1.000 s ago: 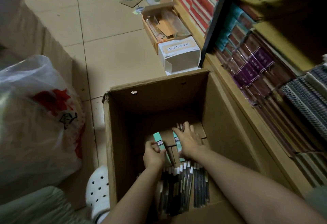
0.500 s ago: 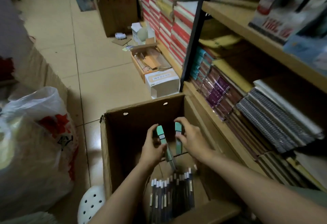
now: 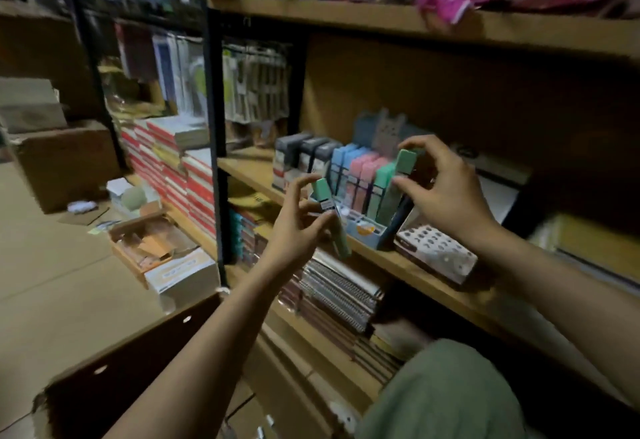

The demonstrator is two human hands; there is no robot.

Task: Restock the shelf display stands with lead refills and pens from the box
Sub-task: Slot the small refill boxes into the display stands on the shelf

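1. A mint-green refill case (image 3: pixel 398 178) is pinched in the right hand (image 3: pixel 446 196) between thumb and fingertips, directly above the right end of the display stand (image 3: pixel 367 230) on the middle shelf (image 3: pixel 415 265). Its long axis stands nearly upright, leaning slightly right, parallel to the green cases already slotted there and just beside them.
2. A second mint-green case (image 3: pixel 329 216) is gripped in the left hand (image 3: pixel 298 230), near and to the left of the stand's front edge. Its long axis is tilted, top toward the far left, bottom toward the near right, and it is held lower than the stand's row.
3. The coming move is judged to turn on the right hand: it is the nearer one, and its case is already lined up with the row, so a short descent into the free green slot seems all that is needed. The left-hand case would have to be righted and carried rightward first.
4. Compared with half a second ago, both hands and both cases have been lifted out of the cardboard box (image 3: pixel 138 369) and carried up to the shelf, and the view has been raised from the box to the stand.
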